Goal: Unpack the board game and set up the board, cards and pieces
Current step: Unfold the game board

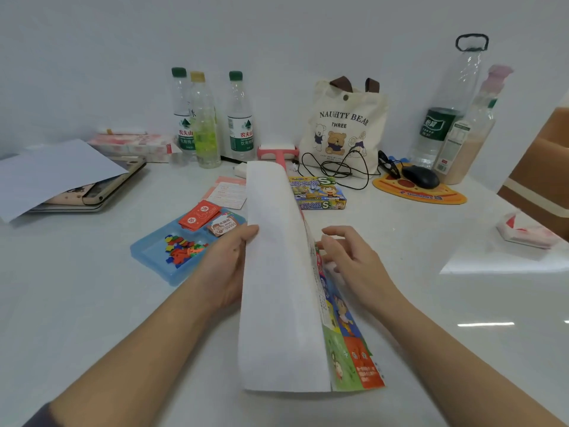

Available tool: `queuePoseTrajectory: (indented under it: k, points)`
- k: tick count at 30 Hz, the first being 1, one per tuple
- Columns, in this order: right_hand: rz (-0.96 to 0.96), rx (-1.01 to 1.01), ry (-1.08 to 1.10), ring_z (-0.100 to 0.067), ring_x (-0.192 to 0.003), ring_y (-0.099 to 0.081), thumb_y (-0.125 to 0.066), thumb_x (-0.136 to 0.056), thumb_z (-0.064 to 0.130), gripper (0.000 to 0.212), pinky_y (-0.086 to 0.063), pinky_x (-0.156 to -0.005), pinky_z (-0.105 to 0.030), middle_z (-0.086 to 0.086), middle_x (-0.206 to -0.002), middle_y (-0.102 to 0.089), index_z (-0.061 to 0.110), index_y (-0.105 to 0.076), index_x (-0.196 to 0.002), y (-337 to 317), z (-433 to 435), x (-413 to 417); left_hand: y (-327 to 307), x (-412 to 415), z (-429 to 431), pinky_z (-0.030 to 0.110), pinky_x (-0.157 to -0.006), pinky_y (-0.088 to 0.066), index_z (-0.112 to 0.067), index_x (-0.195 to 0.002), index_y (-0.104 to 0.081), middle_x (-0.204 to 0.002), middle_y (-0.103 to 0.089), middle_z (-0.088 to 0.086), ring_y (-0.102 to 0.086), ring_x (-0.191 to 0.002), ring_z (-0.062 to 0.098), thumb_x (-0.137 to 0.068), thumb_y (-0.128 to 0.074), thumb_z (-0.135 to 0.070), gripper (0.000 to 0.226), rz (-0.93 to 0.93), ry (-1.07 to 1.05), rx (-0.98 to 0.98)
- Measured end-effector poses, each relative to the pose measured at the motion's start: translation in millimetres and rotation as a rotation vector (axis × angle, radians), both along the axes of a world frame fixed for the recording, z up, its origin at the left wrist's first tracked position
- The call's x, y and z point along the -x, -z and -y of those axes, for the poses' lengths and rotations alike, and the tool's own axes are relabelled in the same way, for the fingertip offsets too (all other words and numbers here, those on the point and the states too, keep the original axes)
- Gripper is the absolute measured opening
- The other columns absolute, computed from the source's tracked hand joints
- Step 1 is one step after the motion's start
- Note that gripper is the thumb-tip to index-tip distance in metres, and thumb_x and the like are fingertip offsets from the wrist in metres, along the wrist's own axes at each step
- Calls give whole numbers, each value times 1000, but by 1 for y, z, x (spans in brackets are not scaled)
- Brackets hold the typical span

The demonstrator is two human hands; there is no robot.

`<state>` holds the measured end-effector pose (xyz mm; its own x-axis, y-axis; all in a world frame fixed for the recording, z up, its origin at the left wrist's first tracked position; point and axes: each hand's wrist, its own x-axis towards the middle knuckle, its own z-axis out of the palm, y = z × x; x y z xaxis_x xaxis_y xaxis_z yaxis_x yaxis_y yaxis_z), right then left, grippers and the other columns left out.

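Note:
A folded paper game board (277,272) stands half open on the white table (462,349), white back facing me, its coloured printed face showing along the right edge. My left hand (226,263) grips the board's left flap with the thumb on the white back. My right hand (348,257) rests with relaxed fingers on the printed side at the right. A blue plastic tray (147,251) left of the board holds several small coloured pieces (181,249), a red card pack (200,215) and a stack of play money (223,226). The game box (320,192) lies behind the board.
Three bottles (203,118) stand at the back by the wall. A cream tote bag (343,124), black cable, mouse on an orange pad (420,189) and two large bottles sit back right. A laptop under paper (61,177) lies left. An instruction sheet (228,192) lies behind the tray.

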<state>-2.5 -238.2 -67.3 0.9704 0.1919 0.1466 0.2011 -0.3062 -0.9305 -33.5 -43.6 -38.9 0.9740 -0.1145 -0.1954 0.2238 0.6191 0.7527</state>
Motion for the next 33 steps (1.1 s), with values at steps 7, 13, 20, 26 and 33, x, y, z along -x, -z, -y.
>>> queuePoseTrajectory:
  k: [7,13,20,26,33]
  points:
    - [-145,-206,-165,-4,-77,-67,-54,-88,47,40,-49,-66,-17,10,-87,-72,25,-54,-122,-8,-4,4,3,-1,5,32,-64,-60,-5,-95,-74,-91,-74,10,-72,-78,21,-89,-33,-11,42,60,78,99]
    - [-327,-371,-260,-19,-91,-63,-52,-83,39,32,-49,-77,-31,-2,-97,-68,18,-61,-105,-6,-4,4,9,-2,4,35,-73,-59,-3,-120,-58,-100,-73,10,-71,-85,22,-76,-41,-12,49,82,120,70]
    - [-336,-276,-55,-23,-68,-57,-43,-90,5,22,-41,-57,-25,-17,-81,-59,-8,-60,-95,-18,11,-2,7,-7,-12,32,-70,-58,-16,-111,-63,-100,-71,6,-69,-81,20,-89,-37,-15,34,-2,-43,-147]
    - [-152,-351,128,-23,-70,-64,-42,-88,-1,30,-52,-60,-29,-12,-81,-70,8,-70,-91,-33,28,-9,1,-16,-35,32,-74,-45,-6,-105,-61,-100,-64,10,-59,-89,24,-68,-48,-14,41,162,-252,-452]
    - [206,-344,218,-13,-76,-65,-44,-91,-3,33,-54,-67,-28,0,-85,-72,15,-71,-97,-38,34,-8,-10,-10,-35,13,-47,-33,-20,-75,-59,-60,-51,-15,-42,-54,1,-86,-42,-3,26,364,-592,-770]
